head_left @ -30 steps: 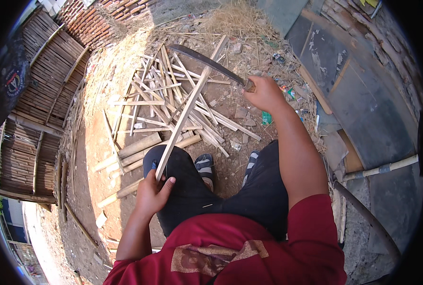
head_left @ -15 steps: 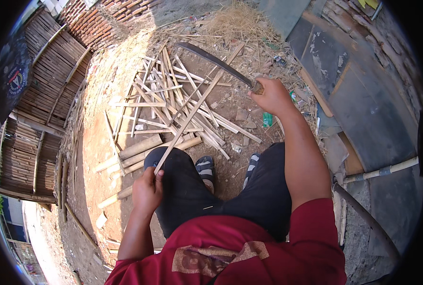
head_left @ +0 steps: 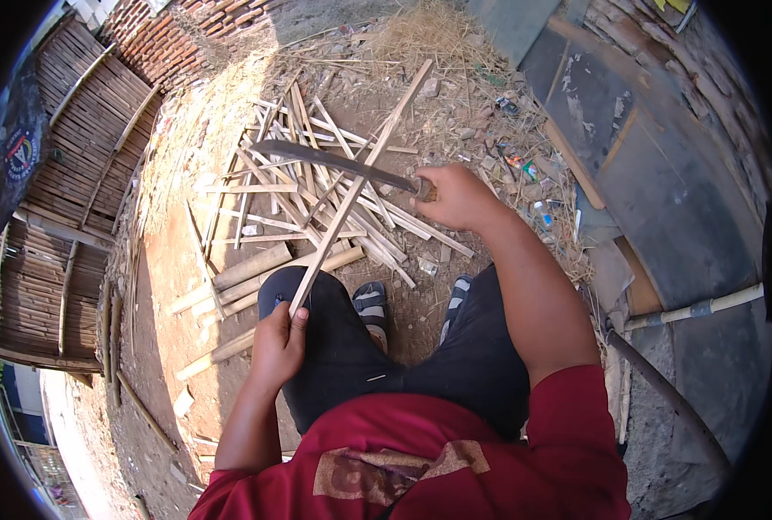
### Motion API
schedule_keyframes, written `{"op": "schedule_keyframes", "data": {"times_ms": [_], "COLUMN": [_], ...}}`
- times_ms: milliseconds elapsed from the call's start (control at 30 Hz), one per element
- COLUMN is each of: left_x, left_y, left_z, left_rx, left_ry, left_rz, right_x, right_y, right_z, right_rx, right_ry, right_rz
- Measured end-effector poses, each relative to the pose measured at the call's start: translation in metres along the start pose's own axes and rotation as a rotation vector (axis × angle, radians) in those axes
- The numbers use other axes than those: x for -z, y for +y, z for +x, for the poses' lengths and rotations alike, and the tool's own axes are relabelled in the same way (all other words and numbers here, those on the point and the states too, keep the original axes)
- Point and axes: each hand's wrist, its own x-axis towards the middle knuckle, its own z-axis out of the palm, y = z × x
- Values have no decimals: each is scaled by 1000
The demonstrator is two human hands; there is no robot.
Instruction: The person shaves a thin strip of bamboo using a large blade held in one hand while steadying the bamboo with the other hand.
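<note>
Split strips point(head_left: 277, 187) already lie heaped at 11 o'clock while round poles point(head_left: 251, 267) at 10 o'clock look unsplit, so the work seems partway along. The left hand point(head_left: 279, 347) has its grip clamped on the near end of a long strip point(head_left: 345, 212) slanting toward 1 o'clock, the right hand point(head_left: 455, 198) on a long knife point(head_left: 338, 161) crossing it. Dark panels point(head_left: 672, 208) edge 3 o'clock; room seems widest toward 12.
</note>
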Motion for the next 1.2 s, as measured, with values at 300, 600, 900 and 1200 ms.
{"op": "schedule_keyframes", "data": {"times_ms": [300, 600, 900, 1200], "left_x": [-4, -11, -11, -6], "left_y": [29, 28, 37, 17], "left_z": [27, 38, 28, 7], "left_rx": [21, -33, -26, -19], "left_ry": [15, -38, -67, -82], "left_rz": [-61, -70, -21, -48], "right_x": [5, 21, 19, 11], "right_y": [-17, -20, -15, -42], "right_z": [10, 5, 2, -6], "right_rx": [-16, -56, -116, 145], "right_ry": [-270, -104, -34, -143], "right_rz": [97, -17, 237, -203]}}
